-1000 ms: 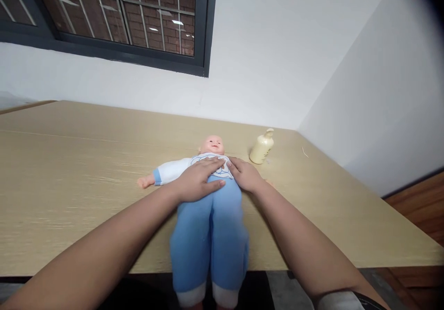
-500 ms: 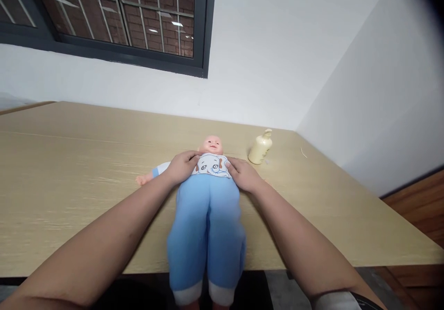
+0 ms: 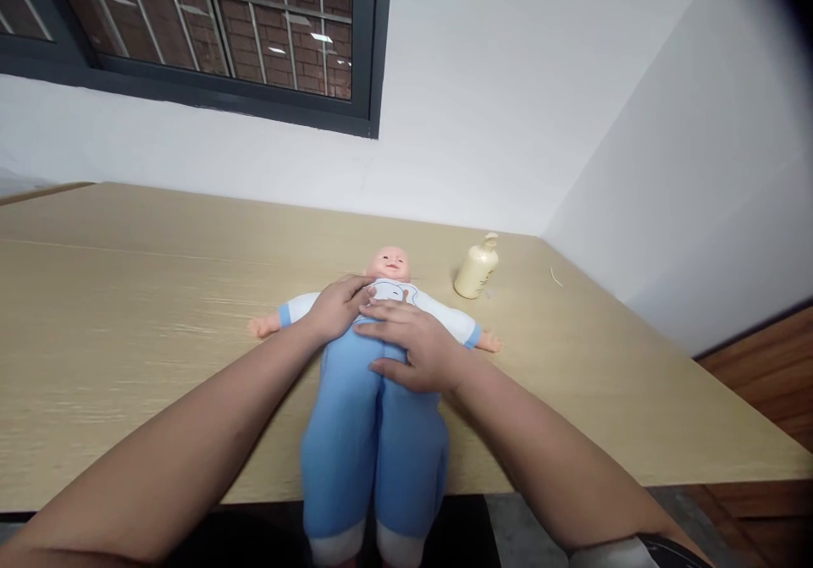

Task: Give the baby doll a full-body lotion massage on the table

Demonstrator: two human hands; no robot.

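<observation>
A baby doll in a white top with an animal print and blue trousers lies face up, its head away from me and its legs over the table's near edge. My left hand rests on the doll's left-hand side at the chest, fingers extended. Across the belly and waist lies my right hand, fingers spread, its fingertips close to my left hand. Part of the printed animal is covered by my hands. Both doll arms stretch out sideways on the table.
A cream pump bottle stands on the wooden table, right of the doll's head. Further right lies a thin pale strand. Behind the table are a white wall and a dark-framed barred window.
My right hand has moved from the doll's right-hand side inward and down over its belly, with fingers spread. The doll's right-hand arm now shows. My left hand stays almost in place.
</observation>
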